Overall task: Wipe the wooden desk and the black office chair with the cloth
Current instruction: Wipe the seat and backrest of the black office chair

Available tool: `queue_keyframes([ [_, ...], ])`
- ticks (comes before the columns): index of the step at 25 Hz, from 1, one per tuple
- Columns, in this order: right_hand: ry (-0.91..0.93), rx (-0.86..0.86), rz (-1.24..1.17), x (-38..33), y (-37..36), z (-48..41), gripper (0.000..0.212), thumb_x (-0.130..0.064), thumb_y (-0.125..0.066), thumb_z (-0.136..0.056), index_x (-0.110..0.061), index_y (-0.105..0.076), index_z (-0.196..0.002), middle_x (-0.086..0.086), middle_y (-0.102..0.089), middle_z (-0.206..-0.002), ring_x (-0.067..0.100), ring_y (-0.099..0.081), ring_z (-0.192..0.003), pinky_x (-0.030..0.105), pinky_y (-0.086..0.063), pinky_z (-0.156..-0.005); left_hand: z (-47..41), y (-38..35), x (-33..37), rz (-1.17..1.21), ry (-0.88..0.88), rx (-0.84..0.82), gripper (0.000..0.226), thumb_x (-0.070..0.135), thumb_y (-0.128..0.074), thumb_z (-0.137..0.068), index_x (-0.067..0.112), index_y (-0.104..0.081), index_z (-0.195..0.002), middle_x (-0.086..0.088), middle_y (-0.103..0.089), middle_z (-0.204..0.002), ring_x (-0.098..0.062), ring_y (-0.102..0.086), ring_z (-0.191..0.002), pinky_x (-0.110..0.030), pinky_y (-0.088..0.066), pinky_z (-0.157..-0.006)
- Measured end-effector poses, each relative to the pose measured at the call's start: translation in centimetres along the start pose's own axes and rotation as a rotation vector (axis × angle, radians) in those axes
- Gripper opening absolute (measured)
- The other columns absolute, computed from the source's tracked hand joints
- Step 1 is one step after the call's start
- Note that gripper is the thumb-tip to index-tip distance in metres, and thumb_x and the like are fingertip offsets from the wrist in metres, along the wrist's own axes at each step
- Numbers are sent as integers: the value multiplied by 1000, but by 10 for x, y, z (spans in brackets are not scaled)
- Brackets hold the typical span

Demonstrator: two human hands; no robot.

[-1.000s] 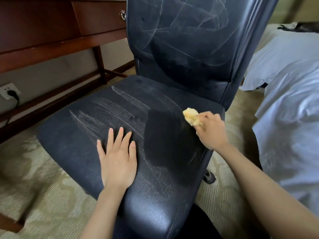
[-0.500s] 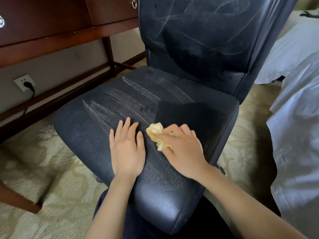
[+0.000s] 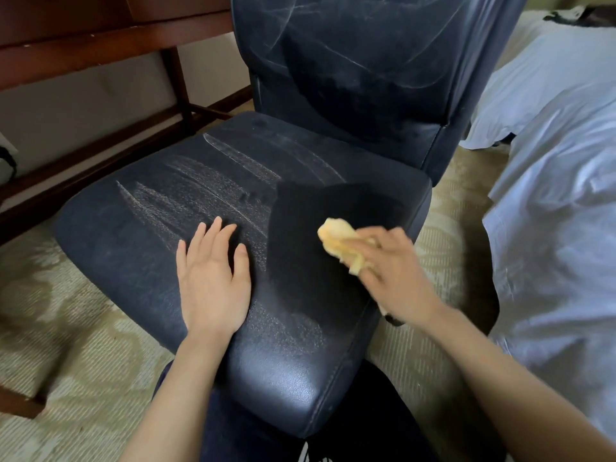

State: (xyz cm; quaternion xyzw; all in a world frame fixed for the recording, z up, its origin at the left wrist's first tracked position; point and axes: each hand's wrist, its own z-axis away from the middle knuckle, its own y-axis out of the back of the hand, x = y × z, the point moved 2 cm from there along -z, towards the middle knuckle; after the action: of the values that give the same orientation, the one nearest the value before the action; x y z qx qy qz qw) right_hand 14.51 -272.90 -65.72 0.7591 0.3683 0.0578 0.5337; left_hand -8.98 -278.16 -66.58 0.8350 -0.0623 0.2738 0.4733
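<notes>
The black office chair (image 3: 160,235) fills the middle of the view, its seat dusty with pale streaks and one darker wiped patch on the right half. My left hand (image 3: 211,278) lies flat on the seat's front, fingers spread. My right hand (image 3: 393,275) presses a crumpled yellow cloth (image 3: 336,241) onto the wiped patch, near the seat's right side. The backrest stands upright behind, marked with thin wipe lines. The wooden desk (image 3: 100,45) is at the upper left, only its underside rail and leg showing.
A bed with white linen (image 3: 560,195) lies close on the right of the chair. Patterned beige carpet (image 3: 50,328) covers the floor. A wall socket with a black plug (image 3: 6,158) sits at the left edge, under the desk.
My right hand swept the cloth from the seat's right side to the middle, beside my left hand, then back to the right. My left hand stayed flat on the seat.
</notes>
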Motion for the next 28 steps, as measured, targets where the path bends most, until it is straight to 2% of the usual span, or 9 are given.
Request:
queue_keyframes([
  [2, -124, 22, 81, 36, -3, -23, 34, -17, -54, -90, -17, -63, -123, 8, -56, -125, 32, -44, -98, 47, -38, -89, 1, -1, 1, 7, -5, 0, 37, 20, -43, -98, 13, -52, -133, -4, -42, -147, -20, -26, -142, -39, -5, -119],
  [5, -291, 47, 147, 79, -8, -58, 31, -26, -51, -96, -18, -61, -125, 6, -52, -129, 34, -44, -111, 45, -34, -96, 2, -1, 3, 25, -7, 9, 36, 18, -45, -96, 12, -53, -131, -5, -45, -145, -21, -29, -140, -42, -8, -118],
  [8, -453, 82, 203, 86, -13, -72, 33, -31, -44, -99, -20, -57, -128, 7, -50, -130, 34, -41, -114, 43, -35, -94, 2, -2, 3, 32, -17, 21, 35, 17, -46, -96, 11, -54, -129, -6, -47, -143, -22, -31, -139, -42, -10, -118],
  [10, -446, 104, 251, 69, -15, -65, 33, -26, -45, -97, -22, -57, -127, 8, -50, -130, 35, -40, -110, 41, -34, -88, 3, -1, 3, 44, -17, 30, 34, 16, -46, -96, 10, -55, -128, -6, -48, -142, -22, -32, -139, -42, -10, -118],
  [14, -178, 74, 125, 6, -18, -29, 33, -18, -52, -90, -24, -63, -121, 5, -55, -123, 32, -43, -105, 37, -28, -84, 2, -1, 1, 90, -18, 46, 33, 13, -47, -95, 9, -56, -126, -7, -49, -140, -23, -35, -137, -42, -15, -117],
  [18, 4, 55, -84, -58, -13, 22, 44, -20, -42, -76, -26, -70, -110, 1, -60, -111, 23, -43, -95, 38, -32, -81, 0, 1, -4, 142, -17, 56, 32, 12, -48, -94, 7, -57, -125, -8, -50, -139, -24, -37, -135, -43, -23, -114],
  [24, 552, -272, -81, -85, -6, 51, 46, -10, -53, -73, -31, -70, -110, -1, -62, -111, 18, -40, -94, 32, -33, -82, -4, 4, -11, 189, -29, 71, 30, 12, -47, -95, 8, -58, -124, -7, -49, -140, -23, -38, -134, -34, -24, -113],
  [26, 629, -345, -71, -80, -3, 33, 47, -7, -55, -73, -31, -70, -111, 0, -62, -111, 18, -42, -94, 32, -35, -82, -1, 7, -13, 242, -19, 83, 31, 12, -45, -97, 9, -56, -125, -6, -48, -142, -22, -35, -136, -33, -22, -114],
  [28, 604, -387, -51, -73, -3, 7, 48, -6, -53, -75, -31, -69, -113, 1, -61, -112, 21, -46, -94, 35, -37, -83, 11, 12, -14, 305, 7, 119, 33, 16, -42, -97, 10, -55, -127, -5, -46, -143, -21, -31, -139, -37, -20, -115],
])
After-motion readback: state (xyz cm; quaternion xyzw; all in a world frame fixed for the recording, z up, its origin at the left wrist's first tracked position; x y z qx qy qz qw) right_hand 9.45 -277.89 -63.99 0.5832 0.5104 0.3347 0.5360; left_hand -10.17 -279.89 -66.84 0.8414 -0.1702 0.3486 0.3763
